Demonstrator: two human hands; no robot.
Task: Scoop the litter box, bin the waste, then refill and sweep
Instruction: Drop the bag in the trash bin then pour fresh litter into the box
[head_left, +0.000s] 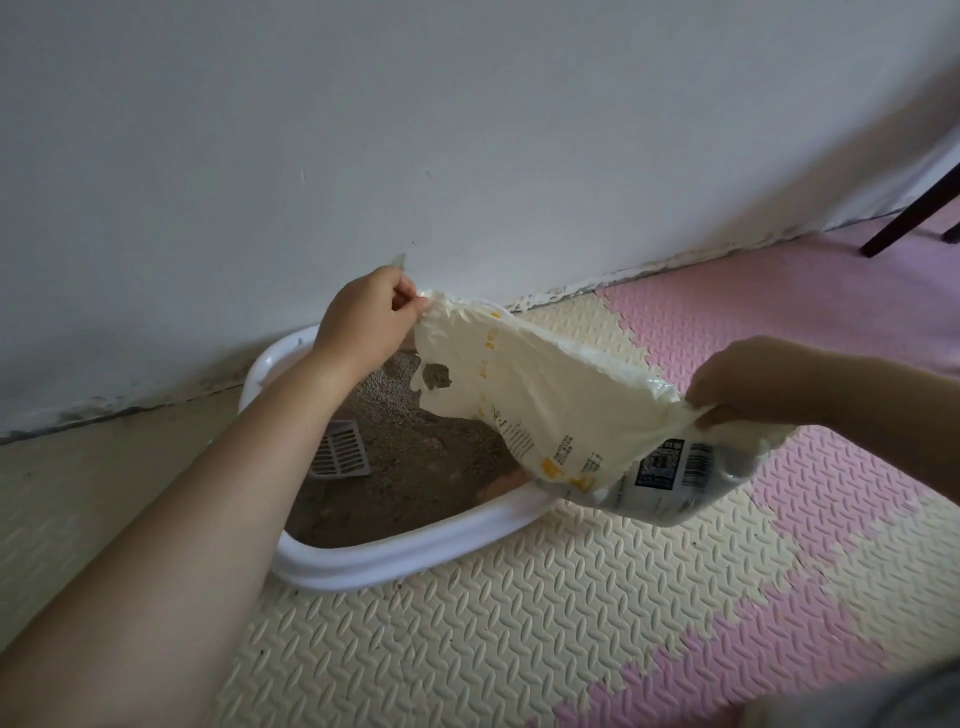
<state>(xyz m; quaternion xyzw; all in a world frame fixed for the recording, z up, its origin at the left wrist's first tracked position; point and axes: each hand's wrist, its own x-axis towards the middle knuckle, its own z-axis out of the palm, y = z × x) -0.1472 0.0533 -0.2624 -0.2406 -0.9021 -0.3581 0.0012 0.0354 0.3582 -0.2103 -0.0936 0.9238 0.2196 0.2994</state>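
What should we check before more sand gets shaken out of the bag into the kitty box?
1. Both hands hold the bag: ok. The left hand pinches one corner of the litter bag and the right hand grips the other.
2. Bag is over the box: mostly ok. Its low end hangs above the litter box, though part of it sags past the right rim.
3. Scoop is out of the way: not ok. The scoop lies on the litter and could get buried.
4. Any litter left in the bag: cannot tell.
5. Mat is clean: not ok. A few specks lie on the foam mat by the box.
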